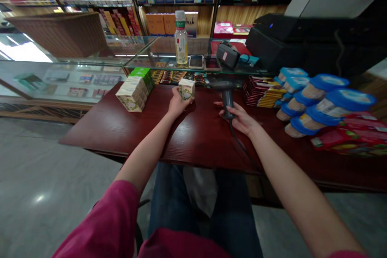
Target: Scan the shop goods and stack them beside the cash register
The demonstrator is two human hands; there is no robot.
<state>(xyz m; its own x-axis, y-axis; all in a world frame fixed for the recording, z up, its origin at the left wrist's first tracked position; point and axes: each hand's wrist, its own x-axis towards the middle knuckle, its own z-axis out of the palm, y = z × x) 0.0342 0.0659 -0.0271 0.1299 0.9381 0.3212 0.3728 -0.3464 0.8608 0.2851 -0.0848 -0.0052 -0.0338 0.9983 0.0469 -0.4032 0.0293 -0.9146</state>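
Observation:
My left hand (179, 102) grips a small white carton (186, 88) with a green plant print, close to the back of the dark red desk (193, 137). In my right hand (237, 116) is a black barcode scanner (227, 98), held by its handle with the head up and turned left toward the carton. A cable (238, 141) trails from the handle down across the desk. On the left stands a row of similar white cartons (133, 93), with green ones (143, 75) at its far end.
Blue-lidded tubs (328, 105), dark red packets (261, 90) and red packages (353, 135) crowd the right. A drink bottle (181, 42), a phone (196, 61) and a black device (228, 54) stand on the glass counter behind. A wicker basket (63, 34) sits further left.

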